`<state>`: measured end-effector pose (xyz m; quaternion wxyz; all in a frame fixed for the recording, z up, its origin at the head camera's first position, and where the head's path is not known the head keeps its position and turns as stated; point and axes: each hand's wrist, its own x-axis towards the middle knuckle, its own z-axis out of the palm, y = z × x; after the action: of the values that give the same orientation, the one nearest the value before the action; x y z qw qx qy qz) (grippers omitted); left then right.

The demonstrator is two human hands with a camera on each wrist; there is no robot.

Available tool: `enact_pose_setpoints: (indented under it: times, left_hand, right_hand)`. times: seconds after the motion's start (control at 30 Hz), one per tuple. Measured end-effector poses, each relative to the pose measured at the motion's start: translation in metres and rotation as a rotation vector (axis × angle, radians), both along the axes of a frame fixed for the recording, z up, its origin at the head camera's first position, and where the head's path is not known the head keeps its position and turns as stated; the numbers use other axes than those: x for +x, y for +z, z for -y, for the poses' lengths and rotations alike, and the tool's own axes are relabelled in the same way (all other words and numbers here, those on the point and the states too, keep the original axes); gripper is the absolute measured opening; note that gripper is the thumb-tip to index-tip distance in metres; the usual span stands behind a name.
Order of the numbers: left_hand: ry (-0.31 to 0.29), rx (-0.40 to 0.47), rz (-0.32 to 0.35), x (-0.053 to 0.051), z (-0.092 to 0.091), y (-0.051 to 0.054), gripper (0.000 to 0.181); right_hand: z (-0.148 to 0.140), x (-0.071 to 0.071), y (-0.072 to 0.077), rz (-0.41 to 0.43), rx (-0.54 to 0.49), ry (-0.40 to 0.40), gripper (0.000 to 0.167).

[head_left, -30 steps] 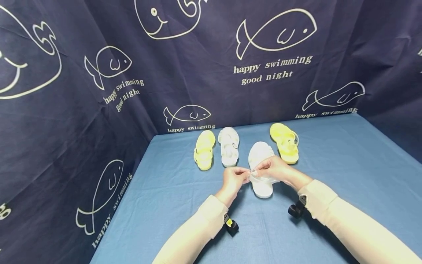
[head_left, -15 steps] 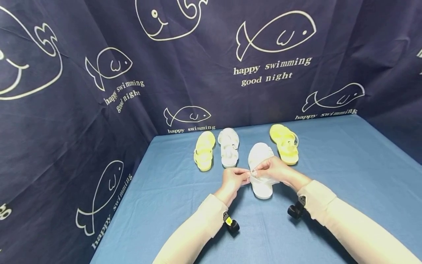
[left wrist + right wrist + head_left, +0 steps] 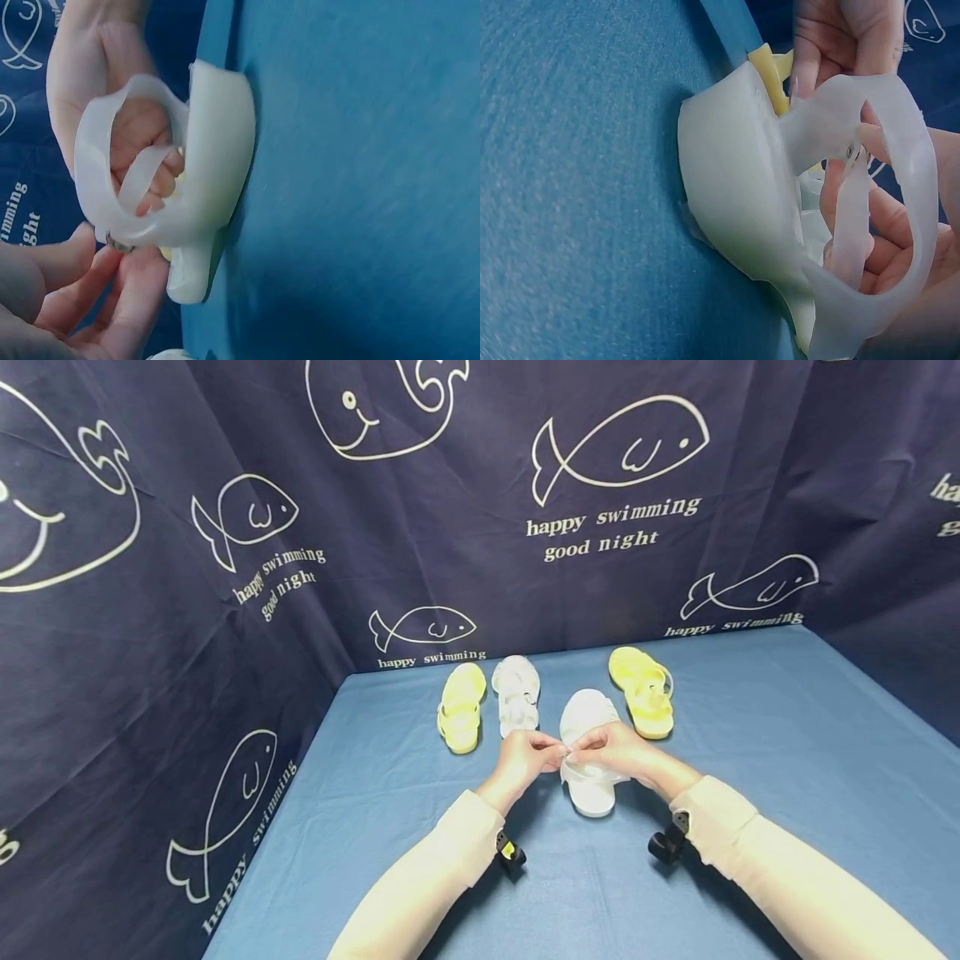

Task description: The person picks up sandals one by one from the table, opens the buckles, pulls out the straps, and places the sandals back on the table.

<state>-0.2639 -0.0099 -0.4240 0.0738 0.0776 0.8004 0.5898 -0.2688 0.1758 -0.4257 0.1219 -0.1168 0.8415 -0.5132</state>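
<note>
A white sandal (image 3: 587, 714) lies on the blue cloth with its heel towards me. My left hand (image 3: 517, 760) is at the sandal's left side, its thumb and fingers pinching the strap by a small metal buckle (image 3: 116, 241). From the right, my right hand (image 3: 621, 750) reaches over the sandal and pinches the thin strap (image 3: 847, 225) near that buckle. In both wrist views the wider heel strap (image 3: 94, 157) stands up as a loop behind the fingers. Whether the thin strap passes through the buckle is hidden by the fingertips.
Behind my left hand lies another white sandal (image 3: 516, 681). A yellow sandal (image 3: 461, 708) is left of it, and a second yellow sandal (image 3: 642, 692) lies at the back right. A dark blue fish-print curtain (image 3: 450, 568) rises behind the cloth-covered table (image 3: 360, 827).
My left hand has shifted slightly up and closer to the right fingertips, now overlapping the rear white sandal's heel. My right hand keeps its pinch. The head view has tilted slightly.
</note>
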Motion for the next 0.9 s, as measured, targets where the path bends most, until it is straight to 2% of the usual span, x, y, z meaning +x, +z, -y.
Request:
enact_pose_setpoints:
  times: [0.13,0.23,0.4,0.5,0.57,0.73,0.83,0.9]
  left_hand:
    - [-0.048,-0.065,-0.017,-0.007,0.002,0.004,0.013]
    - [-0.072,-0.107,-0.058,-0.01,0.003,0.004,0.013]
    - [-0.099,-0.219,-0.219,-0.008,0.001,0.005,0.01]
    - [-0.086,-0.302,-0.319,-0.006,-0.002,0.005,0.009]
    - [-0.078,-0.344,-0.361,-0.005,-0.003,0.005,0.008]
    - [-0.086,-0.413,-0.423,-0.005,-0.007,0.008,0.008]
    - [-0.101,-0.399,-0.411,-0.007,-0.006,0.011,0.007]
    - [-0.12,-0.379,-0.378,-0.008,-0.006,0.012,0.008]
  right_hand:
    - [0.001,0.0,0.001,0.023,-0.001,-0.009,0.032]
    - [0.001,0.0,0.001,0.032,-0.002,-0.017,0.032]
    - [-0.001,-0.001,0.002,0.029,-0.011,-0.013,0.032]
    - [-0.001,-0.001,0.004,0.005,-0.001,-0.012,0.031]
    - [-0.001,-0.001,0.004,-0.005,0.008,-0.02,0.031]
    - [0.002,0.0,0.006,-0.018,0.017,-0.028,0.027]
    - [0.004,0.0,0.006,-0.028,0.018,-0.017,0.025]
    - [0.004,0.0,0.005,-0.03,0.021,-0.012,0.024]
